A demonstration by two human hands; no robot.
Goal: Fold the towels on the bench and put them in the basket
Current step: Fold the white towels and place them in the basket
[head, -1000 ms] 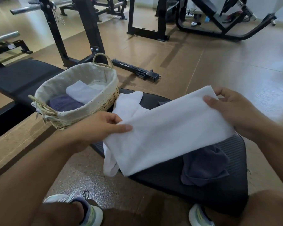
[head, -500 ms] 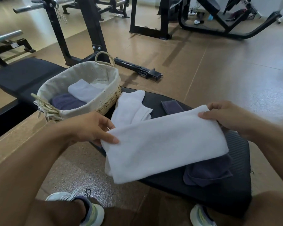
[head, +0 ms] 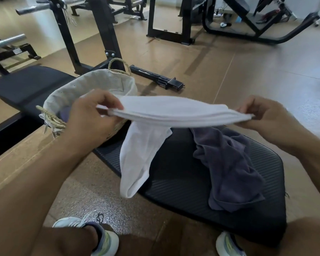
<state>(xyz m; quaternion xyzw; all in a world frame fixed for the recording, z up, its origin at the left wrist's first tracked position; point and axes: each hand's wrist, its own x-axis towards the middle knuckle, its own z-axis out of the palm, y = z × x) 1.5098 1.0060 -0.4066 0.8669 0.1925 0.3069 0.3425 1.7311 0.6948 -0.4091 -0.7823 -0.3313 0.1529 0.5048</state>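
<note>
Hands hold a folded white towel (head: 174,112) stretched flat between them, seen almost edge-on, above the near end of a black bench (head: 220,191). I see the left hand (head: 92,115) at the towel's left end, thumb and curled fingers pinching the stacked layers. The right hand (head: 262,115) is at the right end, also pinching the folded edge between thumb and fingers. The towel runs level from one hand to the other, raised clear of the bench pad.

Below it, a second white towel (head: 139,159) lies loose on the bench and droops over the pad's left edge toward the floor (head: 248,71). To its right, a dark purple towel (head: 231,167) sits crumpled on the pad, under my right wrist.

A woven basket (head: 92,84) with a pale cloth liner and rope handles stands on the bench just behind my left hand, which hides part of its near rim. A bit of purple cloth shows inside it; I cannot tell what else it holds.

My two shoes (head: 103,239) rest on the floor at the bottom, either side of the bench end. Black gym frames (head: 103,34) stand farther back.
</note>
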